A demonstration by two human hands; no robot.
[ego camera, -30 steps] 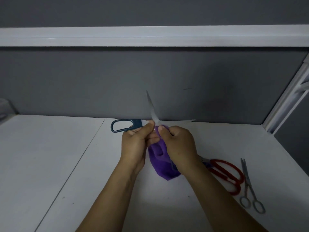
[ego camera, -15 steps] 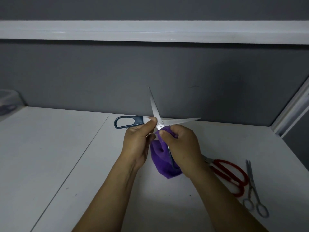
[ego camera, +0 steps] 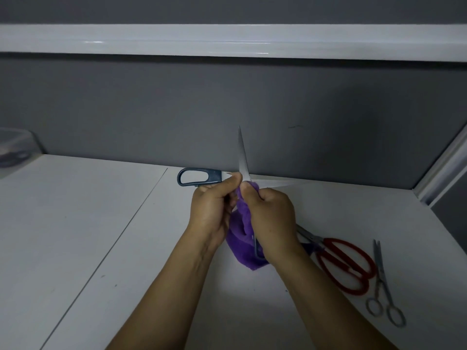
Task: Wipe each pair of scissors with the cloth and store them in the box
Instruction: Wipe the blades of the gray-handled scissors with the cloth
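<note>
Open counter (ego camera: 75,236) stretches from the left hand (ego camera: 211,213) out to 8 and 9 o'clock, as far as the clear box (ego camera: 15,147) at the 10 o'clock edge. At 4 o'clock of the right hand (ego camera: 274,223), the red-handled scissors (ego camera: 348,267) and the small steel scissors (ego camera: 381,274) just beside them lie in the way. The grey partition (ego camera: 227,109) closes off 12 o'clock, where a blade of the blue-handled scissors (ego camera: 214,176) juts up, and the purple cloth (ego camera: 242,246) hangs between the hands.

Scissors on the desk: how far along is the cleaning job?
Done: unclear; the box at far left is too blurred to show its contents. In hand: the left hand holds the blue-handled scissors open while the right hand presses the purple cloth to the blades. Left: the red scissors and small steel scissors lie unboxed.
</note>
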